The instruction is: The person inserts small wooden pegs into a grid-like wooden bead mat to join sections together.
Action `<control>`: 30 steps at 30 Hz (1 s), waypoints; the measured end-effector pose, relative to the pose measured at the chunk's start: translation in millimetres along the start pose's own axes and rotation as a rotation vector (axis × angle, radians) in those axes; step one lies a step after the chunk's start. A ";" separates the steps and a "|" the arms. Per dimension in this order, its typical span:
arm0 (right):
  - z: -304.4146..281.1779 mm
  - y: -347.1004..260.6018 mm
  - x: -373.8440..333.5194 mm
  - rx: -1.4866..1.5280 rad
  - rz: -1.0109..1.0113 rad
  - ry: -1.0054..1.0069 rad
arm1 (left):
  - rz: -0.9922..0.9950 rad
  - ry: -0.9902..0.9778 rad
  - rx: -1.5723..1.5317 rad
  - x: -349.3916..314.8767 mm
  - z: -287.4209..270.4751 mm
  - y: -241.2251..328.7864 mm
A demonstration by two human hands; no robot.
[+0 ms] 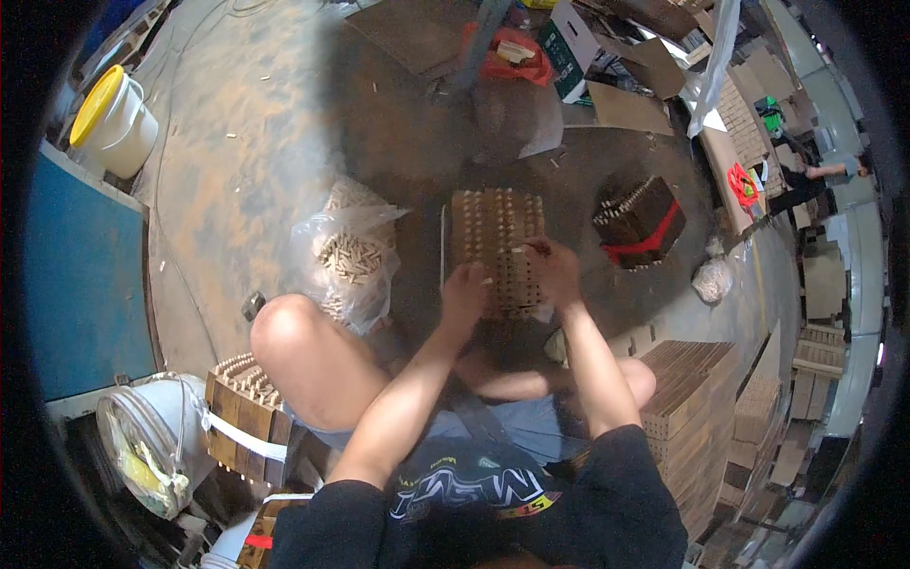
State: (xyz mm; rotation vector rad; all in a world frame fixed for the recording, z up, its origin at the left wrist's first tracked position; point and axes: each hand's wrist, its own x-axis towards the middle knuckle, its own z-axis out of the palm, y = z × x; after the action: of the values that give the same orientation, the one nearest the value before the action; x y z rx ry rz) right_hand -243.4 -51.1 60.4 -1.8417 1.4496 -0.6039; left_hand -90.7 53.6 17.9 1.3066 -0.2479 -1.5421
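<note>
In front of my crossed legs stands a stack of wooden boards (pixel 498 209) with rows of drilled holes in its upper face. Wooden dowels (pixel 507 201) stick up from the far rows, while the nearer holes show dark. Over the near left side of the stack, my left hand (pixel 464 297) is closed, a pale dowel end showing at its fingers. My right hand (pixel 555 271) pinches a small pale dowel (pixel 518 249) at the stack's right side, close above the holes. To the left, a clear plastic bag (pixel 379 228) lies open with many loose dowels (pixel 351 260) in it.
A dowel-studded block with a red strap (pixel 645 242) sits to the right, another with a white strap (pixel 248 436) by my left knee. Stacked boards (pixel 687 379) stand at my right. A yellow-lidded bucket (pixel 123 123), cardboard boxes (pixel 569 52) and another person (pixel 806 180) are farther off.
</note>
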 end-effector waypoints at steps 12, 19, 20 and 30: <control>27.5 24.2 26.6 -0.532 -0.332 -0.116 | 0.060 -0.041 -0.133 -8.3 1.4 11.1; 14.3 30.5 24.8 -0.571 -0.295 -0.069 | 0.078 0.033 -0.079 -26.7 31.7 23.0; 13.3 34.6 17.2 -0.560 -0.296 -0.063 | 0.083 0.036 -0.069 -30.9 32.4 18.0; 39.9 49.7 -58.3 0.121 0.108 -0.074 | 0.825 -0.281 0.518 31.5 -9.1 -51.9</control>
State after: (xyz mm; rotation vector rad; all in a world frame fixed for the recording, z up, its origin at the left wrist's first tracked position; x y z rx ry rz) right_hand -261.2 8.5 0.5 -1.6634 1.4221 -0.5516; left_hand -107.9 54.9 -41.0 1.1293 -1.2634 -0.9509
